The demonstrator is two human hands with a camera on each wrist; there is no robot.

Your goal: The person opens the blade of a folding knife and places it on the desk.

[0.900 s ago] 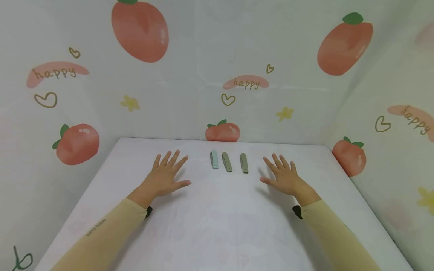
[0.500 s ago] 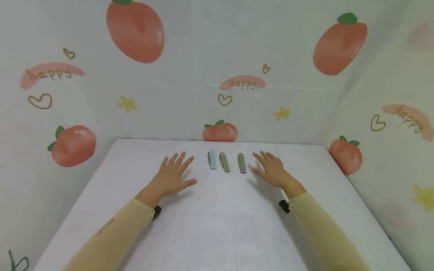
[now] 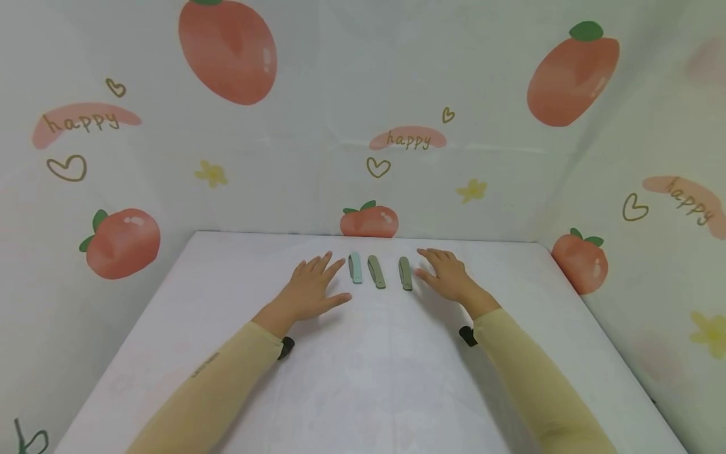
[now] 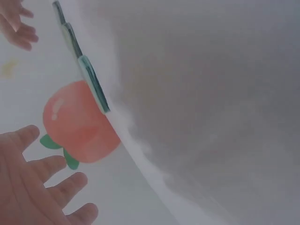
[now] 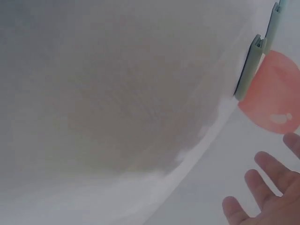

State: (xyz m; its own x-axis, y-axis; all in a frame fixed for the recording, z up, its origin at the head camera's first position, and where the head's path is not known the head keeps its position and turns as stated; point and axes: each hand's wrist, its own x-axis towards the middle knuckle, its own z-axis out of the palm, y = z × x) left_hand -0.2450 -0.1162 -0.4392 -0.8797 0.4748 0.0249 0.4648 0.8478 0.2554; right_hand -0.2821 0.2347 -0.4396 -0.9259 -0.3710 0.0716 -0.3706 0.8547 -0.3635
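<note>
Three small flat folded pieces lie in a row near the far edge of the white table (image 3: 368,378): a light blue one (image 3: 355,267), an olive one (image 3: 377,272) and another olive one (image 3: 405,273). My left hand (image 3: 313,289) lies flat with fingers spread, just left of the light blue piece (image 4: 95,85). Flat and spread too, my right hand (image 3: 444,274) sits just right of the rightmost olive piece (image 5: 248,69). Neither hand holds anything. Both arms wear pale yellow sleeves.
Walls covered in a white sheet printed with orange fruits (image 3: 369,221), hearts and "happy" close in the table at the back and both sides. A dark wrist strap (image 3: 467,336) shows at each cuff.
Both hands have slid inward and forward over the table, closing in on the row of three pieces from each side. The pieces have not moved.
</note>
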